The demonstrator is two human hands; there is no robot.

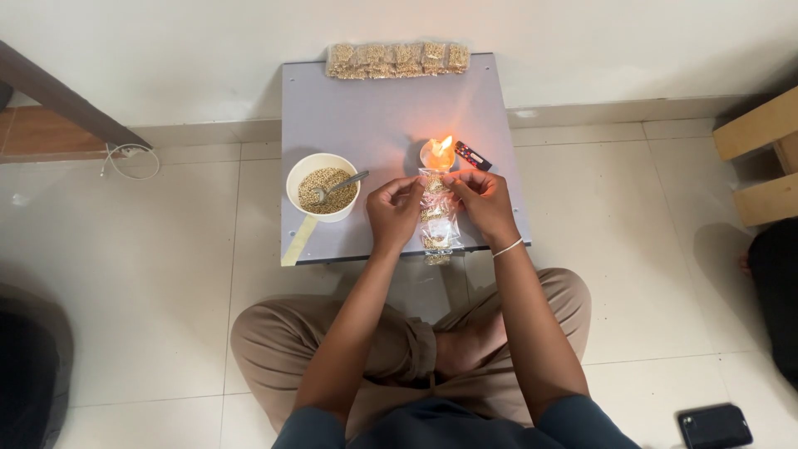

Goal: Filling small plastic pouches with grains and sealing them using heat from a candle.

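Observation:
My left hand [394,209] and my right hand [483,201] both pinch the top of a clear plastic packet of grain [436,223], holding it upright over the near edge of a small grey table [382,116]. The packet's upper edge sits just below the flame of a lit candle [438,153]. A white bowl of grain [322,185] with a metal spoon [340,185] in it stands to the left of my left hand.
A row of several filled grain packets [397,60] lies along the table's far edge by the wall. A lighter [472,155] rests right of the candle. A dark phone [715,426] lies on the tiled floor at lower right. Wooden furniture [761,150] stands at right.

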